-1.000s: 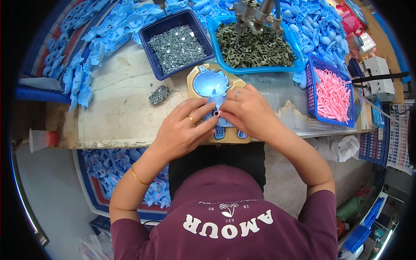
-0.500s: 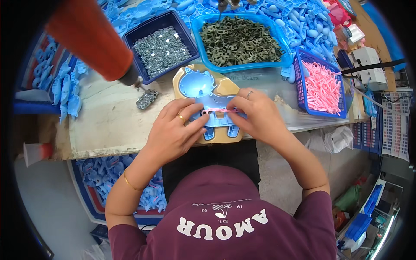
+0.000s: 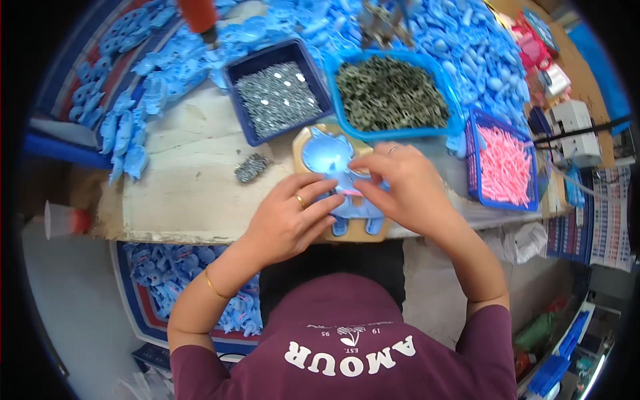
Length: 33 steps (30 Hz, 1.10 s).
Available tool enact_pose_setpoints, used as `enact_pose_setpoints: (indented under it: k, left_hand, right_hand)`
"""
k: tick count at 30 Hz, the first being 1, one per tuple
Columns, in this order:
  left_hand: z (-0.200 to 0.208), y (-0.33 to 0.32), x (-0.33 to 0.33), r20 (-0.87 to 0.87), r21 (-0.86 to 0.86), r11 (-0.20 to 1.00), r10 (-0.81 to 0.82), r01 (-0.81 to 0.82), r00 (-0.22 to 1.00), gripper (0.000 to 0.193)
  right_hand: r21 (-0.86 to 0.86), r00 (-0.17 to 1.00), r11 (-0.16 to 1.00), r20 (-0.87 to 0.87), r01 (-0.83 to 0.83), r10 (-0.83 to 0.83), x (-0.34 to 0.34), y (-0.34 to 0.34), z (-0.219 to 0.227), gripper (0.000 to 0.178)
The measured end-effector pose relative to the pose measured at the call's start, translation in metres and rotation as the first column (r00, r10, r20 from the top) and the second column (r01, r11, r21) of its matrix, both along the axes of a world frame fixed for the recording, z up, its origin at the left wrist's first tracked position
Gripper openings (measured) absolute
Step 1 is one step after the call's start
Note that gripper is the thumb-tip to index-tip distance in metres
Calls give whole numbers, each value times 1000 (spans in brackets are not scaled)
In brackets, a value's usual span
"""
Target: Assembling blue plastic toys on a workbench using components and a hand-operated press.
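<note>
A light blue plastic shell, animal-shaped with a round head [image 3: 327, 155], lies hollow side up in a tan holder [image 3: 373, 230]. Across its middle runs a thin pink plastic strip [image 3: 352, 193], partly covered by my fingers. My left hand [image 3: 290, 213] rests on the shell's left side, fingers stretched out and their tips by the strip's left end. Over the right side hovers my right hand [image 3: 407, 187], its index finger near the shell's neck and its thumb beside the strip. Blue shell shows between that finger and thumb; nothing is visibly held there.
A dark blue bin of screws [image 3: 320, 113], a blue tub of dark metal pieces [image 3: 455, 123] and a blue basket of pink strips [image 3: 475, 170] stand beyond my hands. A screw clump [image 3: 251, 168] lies left. Above hangs a red powered driver [image 3: 198, 13]. Blue parts [image 3: 497, 73] pile behind.
My right fingers have left the strip's right end and moved up toward the shell's neck. My left fingers have flattened over the strip. The whole view has shifted, and the driver appears higher.
</note>
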<state>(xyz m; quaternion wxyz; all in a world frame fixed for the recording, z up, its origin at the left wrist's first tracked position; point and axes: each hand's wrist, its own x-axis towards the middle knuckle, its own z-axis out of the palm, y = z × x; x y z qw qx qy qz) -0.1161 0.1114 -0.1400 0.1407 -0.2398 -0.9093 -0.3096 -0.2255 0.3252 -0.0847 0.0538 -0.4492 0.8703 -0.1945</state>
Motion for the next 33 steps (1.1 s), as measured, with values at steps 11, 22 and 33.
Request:
enact_pose_setpoints:
  k: [11, 22, 33]
  left_hand:
    - [13, -86, -89, -207, -351, 782, 471, -514, 858, 13]
    - [-9, -79, -121, -124, -512, 760, 397, -401, 909, 14]
    - [1, -51, -79, -105, -57, 961, 262, -269, 959, 11]
  right_hand:
    - [-797, 894, 582, -368, -160, -258, -76, -195, 83, 69]
    - [-701, 998, 711, 23, 53, -51, -115, -194, 77, 49]
    - [-745, 830, 638, 471, 194, 298, -51, -120, 76, 57]
